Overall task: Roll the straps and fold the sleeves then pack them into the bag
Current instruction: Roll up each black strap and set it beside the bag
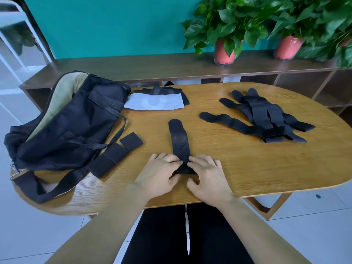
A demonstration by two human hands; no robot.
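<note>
A black perforated strap lies lengthwise on the wooden table, its rounded end pointing away from me. My left hand and my right hand pinch its near end from both sides, where the strap is folded over into a small roll. A black bag with a tan lining lies open at the left. A pile of black straps sits at the right. Black and white sleeves lie at the back middle. Another black strap lies beside the bag.
The bag's shoulder strap trails over the table's near left edge. Two potted plants in red pots stand on a low shelf behind the table. A white frame is at the far left.
</note>
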